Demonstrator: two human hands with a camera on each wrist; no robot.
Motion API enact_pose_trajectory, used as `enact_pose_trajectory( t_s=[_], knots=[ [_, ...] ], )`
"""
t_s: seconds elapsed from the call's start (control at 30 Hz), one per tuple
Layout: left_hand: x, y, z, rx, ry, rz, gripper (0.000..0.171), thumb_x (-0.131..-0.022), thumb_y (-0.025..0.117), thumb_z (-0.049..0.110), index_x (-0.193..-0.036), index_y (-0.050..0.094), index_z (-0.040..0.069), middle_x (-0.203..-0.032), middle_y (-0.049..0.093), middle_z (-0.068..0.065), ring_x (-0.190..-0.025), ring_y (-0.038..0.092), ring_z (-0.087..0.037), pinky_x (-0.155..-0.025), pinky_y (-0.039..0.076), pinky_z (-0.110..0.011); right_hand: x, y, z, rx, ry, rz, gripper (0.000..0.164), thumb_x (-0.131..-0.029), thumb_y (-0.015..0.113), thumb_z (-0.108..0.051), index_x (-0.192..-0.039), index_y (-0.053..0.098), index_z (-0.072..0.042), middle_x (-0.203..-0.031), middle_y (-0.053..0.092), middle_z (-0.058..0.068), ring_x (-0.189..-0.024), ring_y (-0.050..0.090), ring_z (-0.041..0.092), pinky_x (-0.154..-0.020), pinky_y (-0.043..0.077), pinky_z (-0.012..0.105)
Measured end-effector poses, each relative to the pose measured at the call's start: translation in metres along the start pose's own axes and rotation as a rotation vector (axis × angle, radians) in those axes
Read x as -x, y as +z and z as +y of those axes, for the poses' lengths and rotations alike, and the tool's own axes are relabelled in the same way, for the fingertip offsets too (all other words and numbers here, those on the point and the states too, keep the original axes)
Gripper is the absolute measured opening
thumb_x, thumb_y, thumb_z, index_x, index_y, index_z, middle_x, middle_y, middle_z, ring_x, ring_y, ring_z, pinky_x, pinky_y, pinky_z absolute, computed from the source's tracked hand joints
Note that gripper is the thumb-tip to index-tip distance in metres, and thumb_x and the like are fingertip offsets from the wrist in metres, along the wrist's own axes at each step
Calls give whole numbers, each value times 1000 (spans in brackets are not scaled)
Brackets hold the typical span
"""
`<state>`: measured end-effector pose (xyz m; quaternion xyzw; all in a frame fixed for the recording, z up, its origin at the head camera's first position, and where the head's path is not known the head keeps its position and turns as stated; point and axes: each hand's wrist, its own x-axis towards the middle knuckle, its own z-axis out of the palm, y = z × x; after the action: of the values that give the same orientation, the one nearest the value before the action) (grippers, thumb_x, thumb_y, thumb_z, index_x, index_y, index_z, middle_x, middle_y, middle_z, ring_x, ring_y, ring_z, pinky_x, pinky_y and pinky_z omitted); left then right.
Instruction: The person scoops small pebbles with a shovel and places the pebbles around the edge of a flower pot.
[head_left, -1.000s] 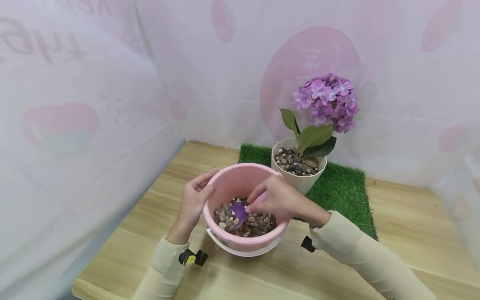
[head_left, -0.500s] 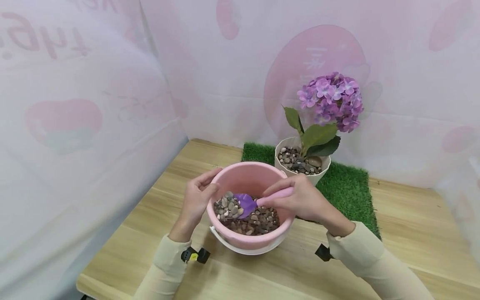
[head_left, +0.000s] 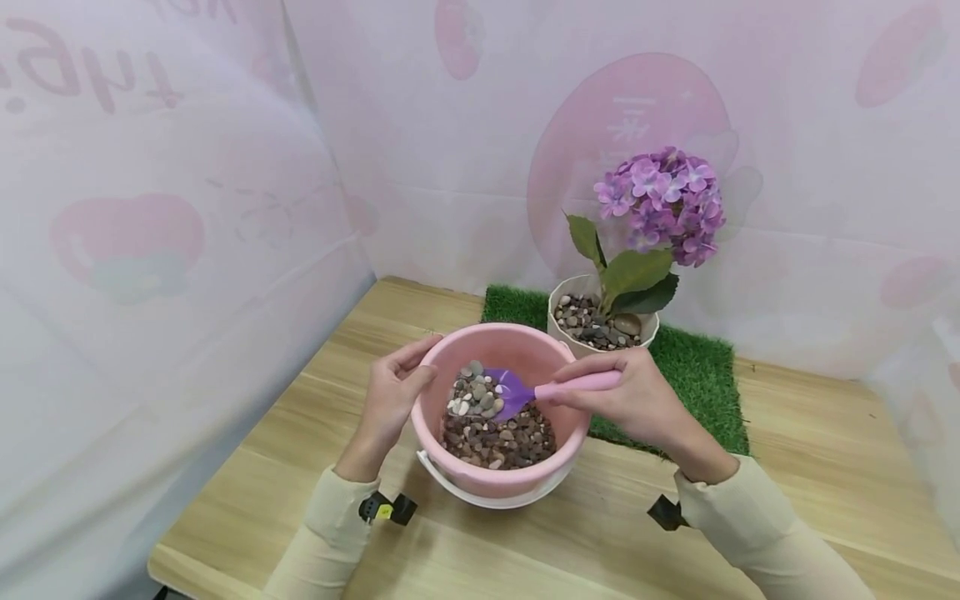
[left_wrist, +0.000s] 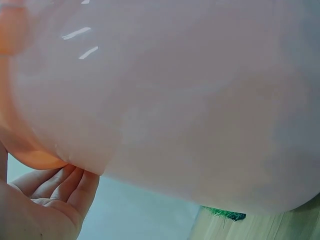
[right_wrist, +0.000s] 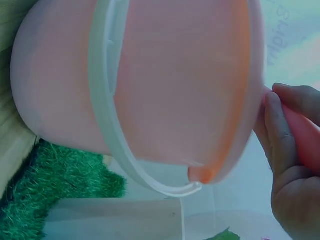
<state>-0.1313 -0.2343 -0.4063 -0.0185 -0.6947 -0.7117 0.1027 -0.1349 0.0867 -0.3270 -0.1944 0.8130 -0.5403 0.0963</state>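
A pink bucket (head_left: pixel 491 479) with brown pebbles (head_left: pixel 498 437) in its bottom stands on the table. My left hand (head_left: pixel 386 408) holds the bucket's left rim, thumb over the edge and fingers against the outer wall (left_wrist: pixel 150 110). My right hand (head_left: pixel 633 400) grips the pink handle (head_left: pixel 577 385) of a small trowel with a purple blade (head_left: pixel 512 393). Grey and white pebbles (head_left: pixel 476 396) are heaped on the blade's front part, above the pebbles in the bucket. In the right wrist view, the fingers (right_wrist: pixel 282 132) wrap the handle beside the bucket rim; the blade is hidden there.
Behind the bucket, to the right, a white pot (head_left: pixel 592 348) holds pebbles and a purple hydrangea (head_left: pixel 663 200). It stands on a green turf mat (head_left: pixel 697 379). The bucket's white handle (head_left: pixel 495 502) hangs down in front. Printed cloth surrounds the wooden table (head_left: pixel 480 554).
My right hand has drawn back to the right and lifted the trowel out of the bucket's pebbles with a heap of them on the blade. My left hand has stayed at the rim.
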Motion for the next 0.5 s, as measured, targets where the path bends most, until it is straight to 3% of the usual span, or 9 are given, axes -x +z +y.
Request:
enact_pose_trajectory(
  t_s=[0.17, 0.3, 0.5],
  knots=[
    [1, 0, 0, -14, -1, -1, 45, -95, 62, -7, -140, 63, -7, -145, 63, -26, -129, 66, -39, -97, 63, -28, 4, -12, -3, -84, -1, -8, 36, -82, 91, -27, -112, 83, -9, -97, 84, 5, -94, 81, 28, -85, 69, 38],
    [0, -1, 0, -21, -4, -3, 45, -95, 62, -6, -141, 63, -6, -145, 64, -26, -125, 69, -32, -95, 64, -28, 6, -22, -6, -90, 5, -1, 44, -84, 90, -30, -117, 80, -2, -98, 84, 6, -97, 81, 28, -91, 67, 32],
    [0, -1, 0, -15, -5, -3, 45, -94, 62, -8, -140, 64, -6, -143, 64, -27, -124, 70, -31, -94, 64, -27, 13, -36, -11, -44, 47, 37, 47, -84, 89, -36, -119, 79, -6, -101, 84, 3, -101, 80, 22, -98, 63, 25]
  ],
)
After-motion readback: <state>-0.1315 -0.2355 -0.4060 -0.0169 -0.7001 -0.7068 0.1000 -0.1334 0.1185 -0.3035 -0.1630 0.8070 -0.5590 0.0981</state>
